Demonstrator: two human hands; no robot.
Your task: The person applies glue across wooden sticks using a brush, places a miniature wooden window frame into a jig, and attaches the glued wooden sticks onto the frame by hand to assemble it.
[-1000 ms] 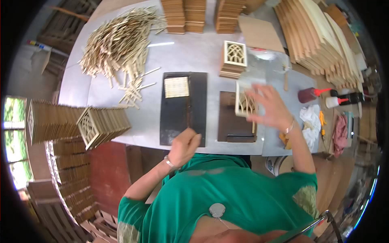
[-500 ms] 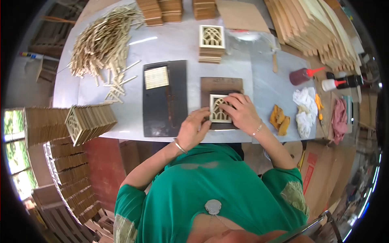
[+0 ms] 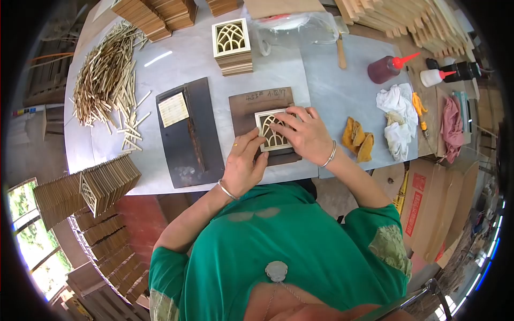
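Observation:
A small pale wooden lattice panel [image 3: 272,139] with curved openwork lies on a brown board [image 3: 243,111] with handwriting along its far edge. My left hand [image 3: 246,163] holds the panel's left side, its fingertips at the frame edge and its thumb near the lower corner. From the right, my right hand [image 3: 307,135] grips the panel, with fingers over the upper right edge and the thumb across the lattice. Those fingers hide the panel's right part. Left of the board lies a dark flat board [image 3: 184,152] bearing a pale ribbed square [image 3: 174,110].
A stack of lattice panels [image 3: 233,53] stands beyond. Loose wooden sticks [image 3: 104,75] are heaped at far left, near rows of stacked panels [image 3: 110,182]. To the right lie a red-tipped bottle [image 3: 383,70], a yellow-brown cloth [image 3: 357,140], white rags [image 3: 397,117] and an orange-handled tool [image 3: 419,109].
The view has turned and shifted, so the tabletop things appear tilted and farther left. Both hands stay on the lattice panel, with little visible change in their hold.

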